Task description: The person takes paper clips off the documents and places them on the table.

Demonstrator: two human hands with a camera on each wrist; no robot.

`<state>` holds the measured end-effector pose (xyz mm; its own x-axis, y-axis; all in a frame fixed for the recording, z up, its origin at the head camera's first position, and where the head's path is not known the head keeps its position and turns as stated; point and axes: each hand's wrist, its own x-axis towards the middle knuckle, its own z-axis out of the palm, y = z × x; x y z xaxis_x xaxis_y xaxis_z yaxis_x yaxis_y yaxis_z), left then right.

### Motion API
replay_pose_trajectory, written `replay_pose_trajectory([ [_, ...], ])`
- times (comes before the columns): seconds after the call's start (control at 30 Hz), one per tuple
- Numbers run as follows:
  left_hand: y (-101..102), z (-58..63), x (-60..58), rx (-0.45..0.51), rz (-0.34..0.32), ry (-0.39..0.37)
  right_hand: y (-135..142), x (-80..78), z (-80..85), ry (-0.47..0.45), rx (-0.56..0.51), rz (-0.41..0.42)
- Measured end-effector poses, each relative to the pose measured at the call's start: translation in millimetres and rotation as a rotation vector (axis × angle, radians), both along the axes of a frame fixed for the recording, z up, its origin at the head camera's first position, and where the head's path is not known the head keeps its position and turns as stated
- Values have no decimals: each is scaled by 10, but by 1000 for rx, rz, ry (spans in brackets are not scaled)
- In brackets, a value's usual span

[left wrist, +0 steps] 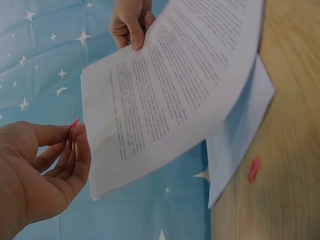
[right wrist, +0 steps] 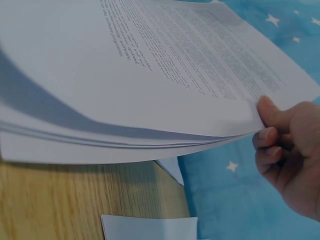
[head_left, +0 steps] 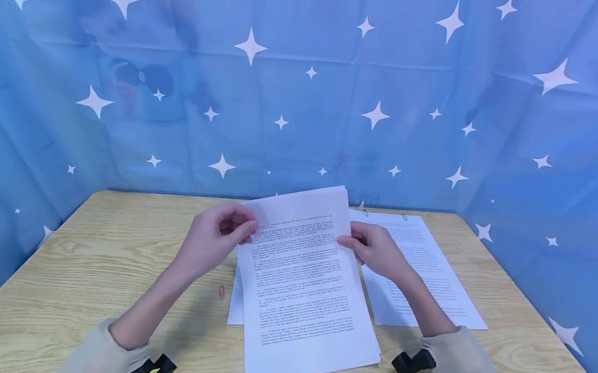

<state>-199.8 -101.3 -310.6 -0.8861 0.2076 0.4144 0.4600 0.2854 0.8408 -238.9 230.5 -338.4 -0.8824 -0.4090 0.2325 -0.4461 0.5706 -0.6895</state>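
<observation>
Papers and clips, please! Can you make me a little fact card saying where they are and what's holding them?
Left hand: pinching a pink clip
Right hand: gripping the held sheets by their edge
Other pink clip: lying on the table
Right-side papers: on the table, greenish clips at the far edge
Curtain: blue, white stars

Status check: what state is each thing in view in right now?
Left hand: pinching the upper pink clip
Upper pink clip: held near the raised sheets
Right hand: gripping the raised sheets' edge
Raised sheets: stacked, bowed
Loose pink clip: lying on the table
Right-side papers: flat on the table, two green clips at the top edge
</observation>
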Motion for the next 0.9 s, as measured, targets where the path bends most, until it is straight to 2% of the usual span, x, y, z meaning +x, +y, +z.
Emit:
replay_pose_trajectory([
  [0.43,-280,-128,88,-67,95,-73,-3,-5,-6,4,2,-7],
  [0.9,-475,-295,135,-192,116,-156,-2,-2,-3,9,11,-4],
])
